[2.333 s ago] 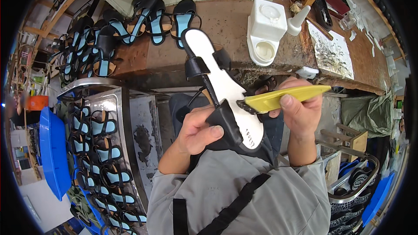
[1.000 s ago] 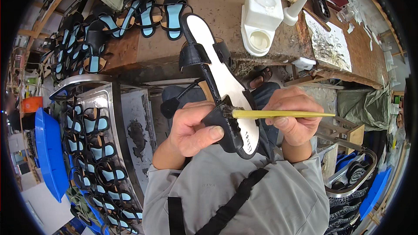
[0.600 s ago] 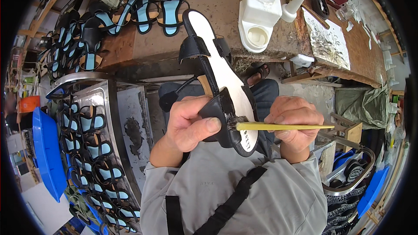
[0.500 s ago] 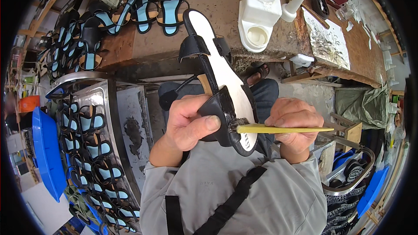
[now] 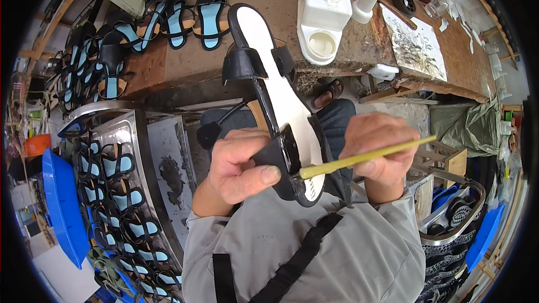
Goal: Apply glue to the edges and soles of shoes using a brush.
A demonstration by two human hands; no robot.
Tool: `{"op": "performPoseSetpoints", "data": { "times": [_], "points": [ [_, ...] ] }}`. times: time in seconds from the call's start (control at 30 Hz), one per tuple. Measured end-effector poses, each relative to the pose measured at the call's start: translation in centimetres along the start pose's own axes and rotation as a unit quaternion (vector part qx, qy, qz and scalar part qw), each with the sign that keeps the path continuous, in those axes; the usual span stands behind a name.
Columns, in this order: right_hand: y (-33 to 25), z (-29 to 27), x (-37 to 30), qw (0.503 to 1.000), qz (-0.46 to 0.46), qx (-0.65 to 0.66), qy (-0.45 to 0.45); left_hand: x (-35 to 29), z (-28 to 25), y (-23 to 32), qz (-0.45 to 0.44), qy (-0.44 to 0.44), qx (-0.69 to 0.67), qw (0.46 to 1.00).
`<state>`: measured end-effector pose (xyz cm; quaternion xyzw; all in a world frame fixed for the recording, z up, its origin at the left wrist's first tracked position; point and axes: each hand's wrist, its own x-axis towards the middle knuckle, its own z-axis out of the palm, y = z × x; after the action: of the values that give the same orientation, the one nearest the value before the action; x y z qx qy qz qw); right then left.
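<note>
A black sandal (image 5: 273, 87) with a white footbed stands lengthwise in front of my chest. My left hand (image 5: 238, 168) is closed on its broad black strap (image 5: 269, 156), thumb on top and fingers hidden below. Glossy, wet-looking patches show along the strap's inner edge. In my right hand (image 5: 379, 148) is pinched a thin brush with a yellow handle (image 5: 342, 162). The brush's end rests at or just over the strap edge near the sandal's lower end; its bristles are mostly hidden.
Finished-looking sandals with blue footbeds (image 5: 210, 22) line the bench (image 5: 185, 59) at back left. More sandals (image 5: 126, 199) fill a metal rack at left. A white plastic pot (image 5: 325, 8) stands on the bench. Blue trays (image 5: 64, 207) flank both sides; a metal-rimmed bin (image 5: 455, 213) sits right.
The brush has tilted, its far end rising, and its tip has shifted slightly left and down onto the strap edge. The sandal has moved a little left in view.
</note>
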<state>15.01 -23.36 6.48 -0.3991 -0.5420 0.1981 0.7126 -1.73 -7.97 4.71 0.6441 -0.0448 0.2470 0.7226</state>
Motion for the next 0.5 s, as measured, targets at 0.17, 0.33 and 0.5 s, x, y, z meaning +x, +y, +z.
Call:
{"op": "performPoseSetpoints", "data": {
  "times": [0.17,0.33,0.5],
  "points": [
    [0.1,0.0,1.6,0.999,0.034,0.004,0.021,0.1,0.5,0.4,0.04,-0.035,0.031,0.998],
    [0.7,0.2,1.9,0.998,0.031,-0.014,0.053,0.0,0.3,0.4,0.064,-0.038,0.036,0.997],
    [0.1,0.0,0.6,0.999,-0.039,-0.001,-0.022,0.1,0.2,0.4,0.059,-0.047,0.044,0.996]
  ]
}}
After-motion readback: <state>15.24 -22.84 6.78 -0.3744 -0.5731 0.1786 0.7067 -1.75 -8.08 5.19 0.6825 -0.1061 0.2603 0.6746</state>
